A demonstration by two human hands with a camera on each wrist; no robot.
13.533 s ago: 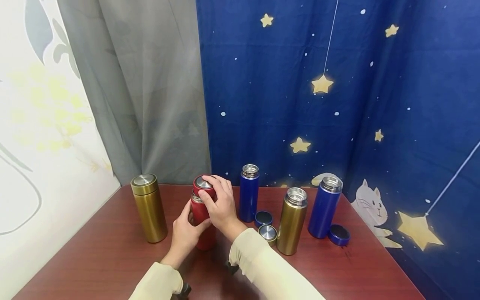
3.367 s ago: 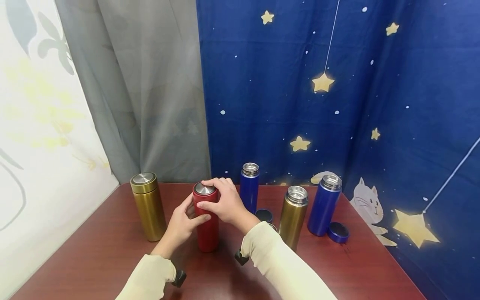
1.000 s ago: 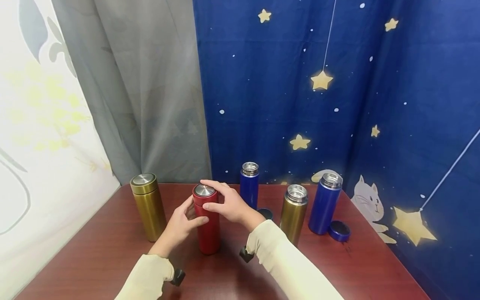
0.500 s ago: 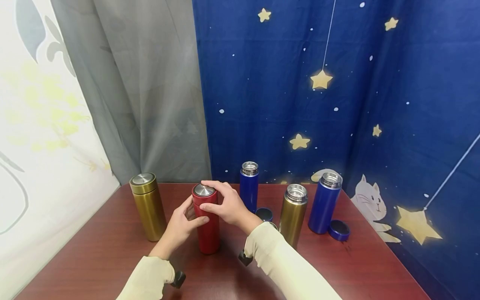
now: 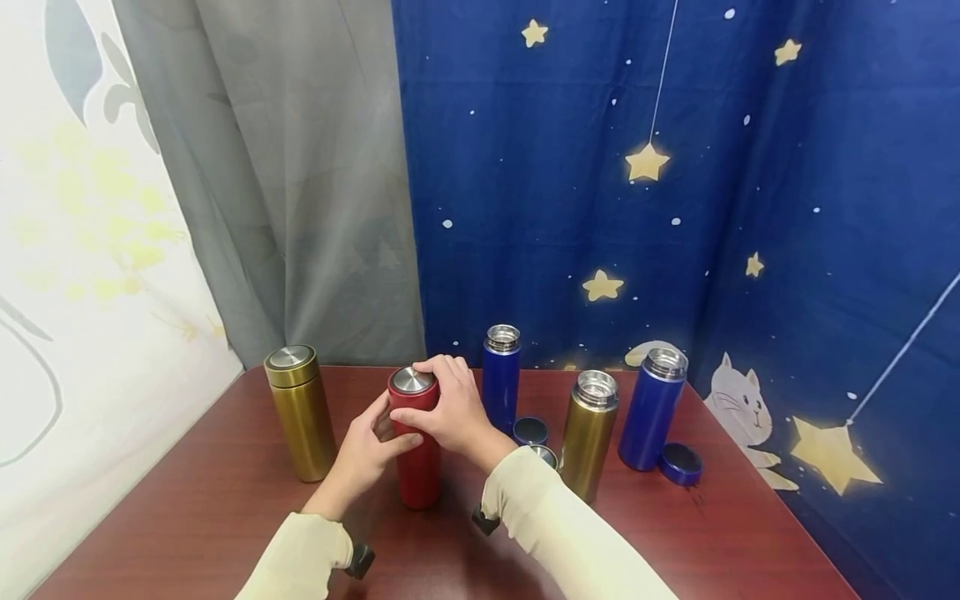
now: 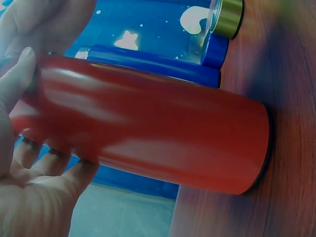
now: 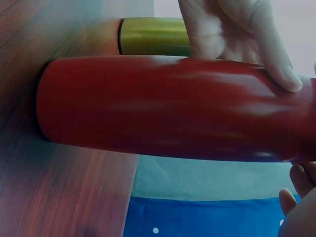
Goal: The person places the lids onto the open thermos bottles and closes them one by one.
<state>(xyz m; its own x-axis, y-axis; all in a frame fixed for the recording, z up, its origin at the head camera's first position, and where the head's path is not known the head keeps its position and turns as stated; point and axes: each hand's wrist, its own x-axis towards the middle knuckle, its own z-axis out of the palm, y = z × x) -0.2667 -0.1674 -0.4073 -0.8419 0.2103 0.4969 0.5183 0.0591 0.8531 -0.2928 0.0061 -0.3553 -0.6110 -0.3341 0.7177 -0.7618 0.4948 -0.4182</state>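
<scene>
In the head view, the red bottle (image 5: 420, 475) is seen standing on the brown table (image 5: 187, 508), near the middle. Its side is held by the left hand (image 5: 367, 450), with the thumb bent round the front. Its red lid (image 5: 412, 382) is on, and is gripped by the right hand (image 5: 457, 408), with fingers over the top and the thumb on the side. A gold bottle with its lid on (image 5: 302, 421) is seen to the left. To the right, a blue bottle (image 5: 500, 383), an open gold bottle (image 5: 588, 442) and another blue bottle (image 5: 651, 421) are left without lids. Two blue lids (image 5: 681, 465) and a gold lid (image 5: 545, 456), partly hidden by the sleeve (image 5: 566, 533), are set on the table by them.

In the left wrist view, the red bottle is hugged between the left thumb and fingers. A blue bottle is seen behind it.

In the right wrist view, the gold bottle is partly covered by the left hand. Only a bit of the right hand is shown at the edge.
</scene>
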